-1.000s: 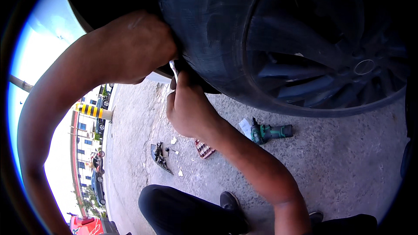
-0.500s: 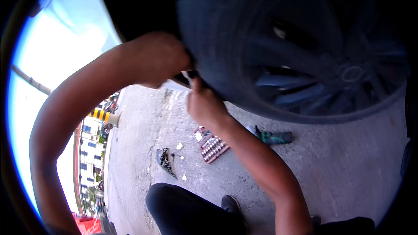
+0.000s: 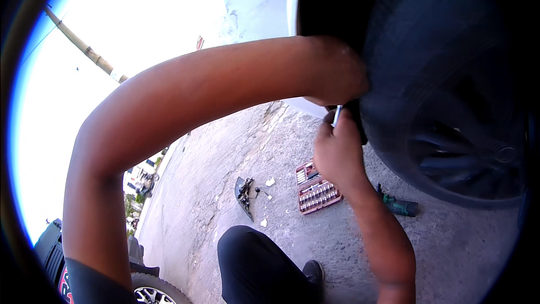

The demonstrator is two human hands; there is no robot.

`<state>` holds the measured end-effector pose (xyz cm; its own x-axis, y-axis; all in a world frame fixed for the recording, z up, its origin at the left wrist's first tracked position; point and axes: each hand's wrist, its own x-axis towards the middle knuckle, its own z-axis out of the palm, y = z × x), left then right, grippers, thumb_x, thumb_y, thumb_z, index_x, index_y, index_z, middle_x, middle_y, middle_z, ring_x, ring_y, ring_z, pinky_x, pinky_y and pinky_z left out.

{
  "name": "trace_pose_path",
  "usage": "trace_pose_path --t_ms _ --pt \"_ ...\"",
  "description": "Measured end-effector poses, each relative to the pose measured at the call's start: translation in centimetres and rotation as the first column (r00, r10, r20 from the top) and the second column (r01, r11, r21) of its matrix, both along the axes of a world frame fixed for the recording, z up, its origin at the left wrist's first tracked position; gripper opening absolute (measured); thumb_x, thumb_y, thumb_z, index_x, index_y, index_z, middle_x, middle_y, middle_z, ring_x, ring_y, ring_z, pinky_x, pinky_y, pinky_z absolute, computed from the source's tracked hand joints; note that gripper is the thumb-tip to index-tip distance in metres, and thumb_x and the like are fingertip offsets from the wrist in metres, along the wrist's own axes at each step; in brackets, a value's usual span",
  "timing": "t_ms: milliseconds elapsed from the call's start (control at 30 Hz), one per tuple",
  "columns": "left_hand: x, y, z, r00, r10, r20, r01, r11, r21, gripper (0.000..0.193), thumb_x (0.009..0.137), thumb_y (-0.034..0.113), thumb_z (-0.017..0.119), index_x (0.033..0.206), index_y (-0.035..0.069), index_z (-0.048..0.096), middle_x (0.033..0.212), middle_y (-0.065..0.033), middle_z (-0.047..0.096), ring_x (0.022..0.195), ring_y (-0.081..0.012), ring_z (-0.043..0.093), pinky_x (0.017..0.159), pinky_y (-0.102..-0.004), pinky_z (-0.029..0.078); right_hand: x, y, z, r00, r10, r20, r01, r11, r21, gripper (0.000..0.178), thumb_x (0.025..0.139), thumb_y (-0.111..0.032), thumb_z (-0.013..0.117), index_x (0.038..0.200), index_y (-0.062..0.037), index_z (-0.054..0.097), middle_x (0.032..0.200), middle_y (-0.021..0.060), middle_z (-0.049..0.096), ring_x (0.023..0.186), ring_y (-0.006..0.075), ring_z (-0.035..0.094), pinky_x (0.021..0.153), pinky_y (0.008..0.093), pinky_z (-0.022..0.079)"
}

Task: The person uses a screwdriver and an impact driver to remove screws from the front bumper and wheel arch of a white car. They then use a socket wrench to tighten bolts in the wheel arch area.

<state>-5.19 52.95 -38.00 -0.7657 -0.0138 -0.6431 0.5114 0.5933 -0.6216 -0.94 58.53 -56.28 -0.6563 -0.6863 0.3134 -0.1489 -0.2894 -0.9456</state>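
Note:
My left hand reaches into the dark gap between the pale car body and the tyre. Its fingers are hidden in shadow, so what they hold does not show. Just below it, my right hand is closed with thumb and fingers around a slim silver metal shaft. The shaft points up toward the lower edge of the wheel arch, close under my left hand. Where its upper end goes is hidden.
On the concrete below lie an open red socket set case, a green and black power tool and a dark broken part with wires. White scraps lie near it. My bent knee is beneath. Another vehicle's wheel shows at lower left.
My view has swung left, so the tyre, hands and ground items sit farther right. Both hands stay at the wheel arch gap. The silver shaft at my right hand shows more plainly.

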Motion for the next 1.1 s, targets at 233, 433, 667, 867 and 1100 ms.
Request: trace_pose_path --t_ms 233,433,667,867,1100 --pt "0.8 -0.2 -1.1 0.999 0.028 -0.019 -0.029 0.999 -0.030 0.017 0.096 0.019 0.069 0.096 0.004 0.078 0.098 -0.0149 0.079 0.102 -0.0317 0.076 0.090 -0.0424 0.063 -2.4 -2.5 -5.4 0.958 0.005 -0.285 0.002 1.000 0.025 0.046 0.099 -0.005 0.054 0.141 0.0068 0.039 0.098 0.0382 0.070 0.090 0.0517 0.072 0.078 0.0564 0.062" --pt "-1.5 2.8 -0.8 0.937 0.329 0.119 -0.312 0.940 -0.139 0.028 0.100 0.024 0.064 0.104 0.002 0.080 0.104 -0.0183 0.079 0.102 -0.0359 0.076 0.092 -0.0469 0.061 -2.2 -4.5 -7.5 0.915 -0.200 -0.351 0.158 0.977 -0.147 0.047 0.100 -0.005 0.053 0.143 0.0020 0.038 0.094 0.0381 0.069 0.088 0.0564 0.068 0.071 0.0631 0.057" --pt "0.5 4.2 -0.9 0.792 0.565 -0.233 -0.566 0.821 0.068 0.028 0.091 0.021 0.062 0.099 0.004 0.083 0.108 -0.0210 0.078 0.104 -0.0358 0.076 0.092 -0.0453 0.061 -2.4 -4.2 -7.4 0.929 -0.155 -0.337 0.135 0.987 -0.082 0.022 0.100 -0.006 0.056 0.120 0.0021 0.049 0.089 0.0372 0.069 0.087 0.0572 0.067 0.070 0.0640 0.056" --pt "-0.6 4.1 -1.8 0.736 0.633 -0.242 -0.648 0.762 0.022 0.031 0.089 0.023 0.070 0.113 0.009 0.082 0.119 -0.0156 0.078 0.116 -0.0323 0.074 0.095 -0.0440 0.060 -2.9 -4.0 -7.7 0.894 -0.130 -0.429 0.117 0.992 -0.056 0.039 0.098 -0.007 0.057 0.131 0.0082 0.045 0.081 0.0347 0.070 0.077 0.0528 0.071 0.066 0.0578 0.060" --pt "-2.5 3.6 -2.0 0.709 0.705 0.011 -0.691 0.699 -0.184 0.031 0.086 0.012 0.066 0.110 0.005 0.083 0.118 -0.0199 0.077 0.116 -0.0348 0.072 0.097 -0.0456 0.058 -0.7 -0.4 -3.0 0.989 0.151 0.010 -0.149 0.984 -0.097 0.050 0.095 -0.004 0.055 0.138 0.0133 0.034 0.087 0.0363 0.067 0.078 0.0503 0.070 0.068 0.0541 0.057"
